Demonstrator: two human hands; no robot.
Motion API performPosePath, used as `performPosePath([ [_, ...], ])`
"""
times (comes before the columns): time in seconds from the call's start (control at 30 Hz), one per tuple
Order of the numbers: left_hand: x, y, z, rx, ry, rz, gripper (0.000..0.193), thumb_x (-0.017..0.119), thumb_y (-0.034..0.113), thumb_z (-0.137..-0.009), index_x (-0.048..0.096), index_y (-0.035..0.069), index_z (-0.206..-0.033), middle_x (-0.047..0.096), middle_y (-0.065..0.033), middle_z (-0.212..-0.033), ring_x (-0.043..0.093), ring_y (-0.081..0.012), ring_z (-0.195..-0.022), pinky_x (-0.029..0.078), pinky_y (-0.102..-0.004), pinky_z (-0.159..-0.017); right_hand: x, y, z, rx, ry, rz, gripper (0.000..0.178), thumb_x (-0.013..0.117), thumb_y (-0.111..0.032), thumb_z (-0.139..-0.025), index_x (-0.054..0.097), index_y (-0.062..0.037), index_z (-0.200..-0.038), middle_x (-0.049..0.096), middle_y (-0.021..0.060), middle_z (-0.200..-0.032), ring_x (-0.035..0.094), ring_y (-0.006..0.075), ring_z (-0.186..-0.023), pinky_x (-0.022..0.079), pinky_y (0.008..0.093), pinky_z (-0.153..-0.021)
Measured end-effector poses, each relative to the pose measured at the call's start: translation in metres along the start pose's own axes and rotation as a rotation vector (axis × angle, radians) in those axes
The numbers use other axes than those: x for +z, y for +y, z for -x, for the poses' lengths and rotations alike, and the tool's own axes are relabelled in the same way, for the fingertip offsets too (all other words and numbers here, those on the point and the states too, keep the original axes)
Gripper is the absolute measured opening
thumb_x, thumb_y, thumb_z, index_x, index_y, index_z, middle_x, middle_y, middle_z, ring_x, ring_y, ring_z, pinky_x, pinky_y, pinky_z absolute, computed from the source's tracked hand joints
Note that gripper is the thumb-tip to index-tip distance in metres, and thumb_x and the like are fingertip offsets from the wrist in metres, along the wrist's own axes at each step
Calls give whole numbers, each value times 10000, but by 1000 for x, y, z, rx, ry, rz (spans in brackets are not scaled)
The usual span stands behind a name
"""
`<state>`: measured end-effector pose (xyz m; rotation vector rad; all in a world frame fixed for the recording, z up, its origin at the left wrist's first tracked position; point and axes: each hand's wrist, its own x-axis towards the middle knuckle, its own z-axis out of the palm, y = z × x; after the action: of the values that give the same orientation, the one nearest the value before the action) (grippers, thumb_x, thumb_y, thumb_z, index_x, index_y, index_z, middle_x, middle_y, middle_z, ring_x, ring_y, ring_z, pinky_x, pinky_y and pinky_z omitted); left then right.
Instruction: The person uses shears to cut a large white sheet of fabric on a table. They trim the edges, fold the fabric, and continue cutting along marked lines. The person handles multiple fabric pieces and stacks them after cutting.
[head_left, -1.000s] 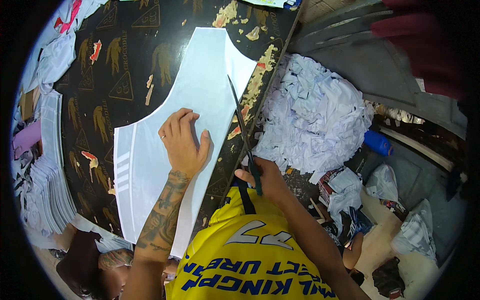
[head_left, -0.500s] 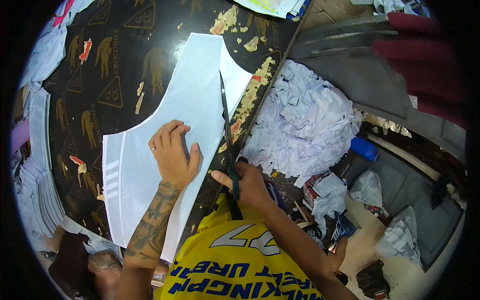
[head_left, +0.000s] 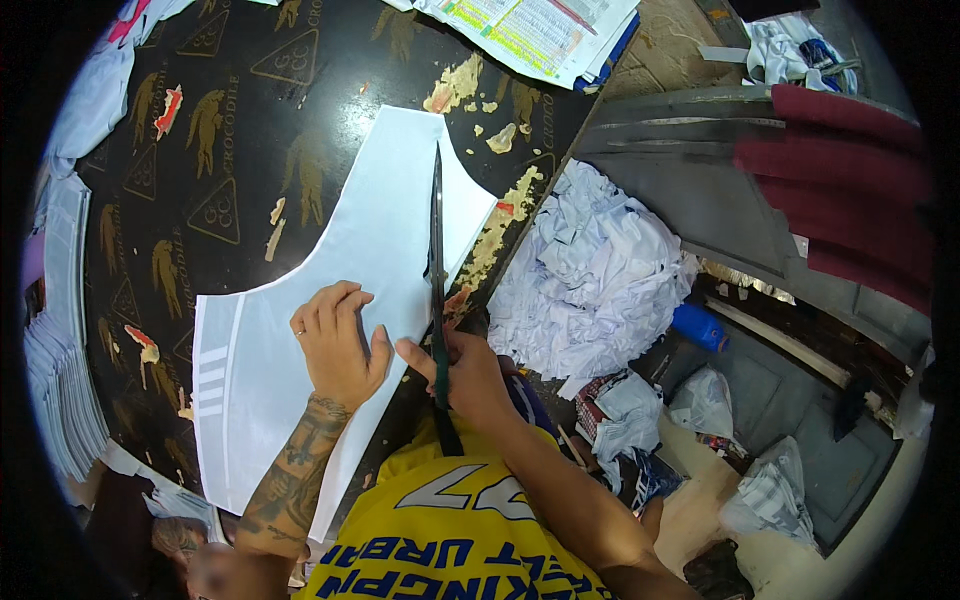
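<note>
A white fabric panel (head_left: 365,240) with curved sides and several pale stripes at its left end lies on the dark table. My left hand (head_left: 338,345), a ring on one finger, rests on the panel with its fingers spread and holds nothing. To its right, my right hand (head_left: 468,372) grips large scissors (head_left: 436,235) by their green handle. The long blades look nearly closed and point away from me across the panel, close to its far edge. A narrow section of fabric lies right of the blades. Part of the handle is hidden by my fingers.
A stack of folded white fabric (head_left: 60,390) lines the table's left side. Printed sheets (head_left: 540,35) lie at the far edge. Beyond the right table edge is a heap of white scraps (head_left: 600,270), with plastic bags (head_left: 775,500) farther right. Another person is at lower left.
The scissors have advanced along the panel toward its far edge, and the blades now point more straight ahead. My left hand stays on nearly the same part of the fabric. The whole view has shifted slightly.
</note>
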<state>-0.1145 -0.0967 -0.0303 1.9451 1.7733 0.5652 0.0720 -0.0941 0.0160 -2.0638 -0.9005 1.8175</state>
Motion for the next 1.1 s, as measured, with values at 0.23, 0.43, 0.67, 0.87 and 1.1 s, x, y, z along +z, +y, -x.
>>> performPosePath([
  [0.23, -2, 3, -4, 20, 34, -9, 417, 671, 237, -855, 646, 95, -1246, 607, -91, -1344, 531, -307, -1290, 314, -499, -1087, -2, -9, -25, 1, 8, 93, 580, 874, -596, -887, 660, -62, -810, 586, -22, -657, 588, 79, -543, 467, 241, -527],
  [0.43, -9, 11, -4, -71, 31, 62, 304, 689, 181, -868, 678, 113, -1164, 617, -82, -1261, 546, -309, -1237, 338, -505, -1061, -43, -38, -29, -52, -83, -68, 450, 874, -435, -941, 729, -35, -796, 616, -1, -656, 579, 96, -556, 474, 251, -530],
  [0.67, 18, 108, -104, -291, 146, 76, 359, 876, 268, -787, 738, 126, -1087, 601, -83, -1172, 550, -306, -1173, 389, -501, -1012, -180, -129, -52, -532, -6, 394, 386, 869, -310, -957, 640, -68, -761, 566, -47, -658, 523, 49, -545, 400, 263, -480],
  [0.87, 65, 219, -137, 270, -304, 468, 239, 757, 201, -900, 775, 60, -1092, 754, -130, -1110, 703, -341, -1117, 528, -466, -941, -195, -209, -124, -761, -145, 656, 423, 900, -380, -896, 790, 28, -902, 672, 58, -675, 560, 131, -637, 459, 356, -618],
  [1.1, 45, 116, 92, -1033, 703, -138, 695, 745, 320, -987, 494, 31, -1568, 536, -229, -1557, 467, -430, -1475, 314, -562, -1261, -75, -211, -182, -877, -71, 970, 261, 837, -274, -894, 807, -63, -1045, 770, 235, -924, 734, 462, -927, 547, 541, -788],
])
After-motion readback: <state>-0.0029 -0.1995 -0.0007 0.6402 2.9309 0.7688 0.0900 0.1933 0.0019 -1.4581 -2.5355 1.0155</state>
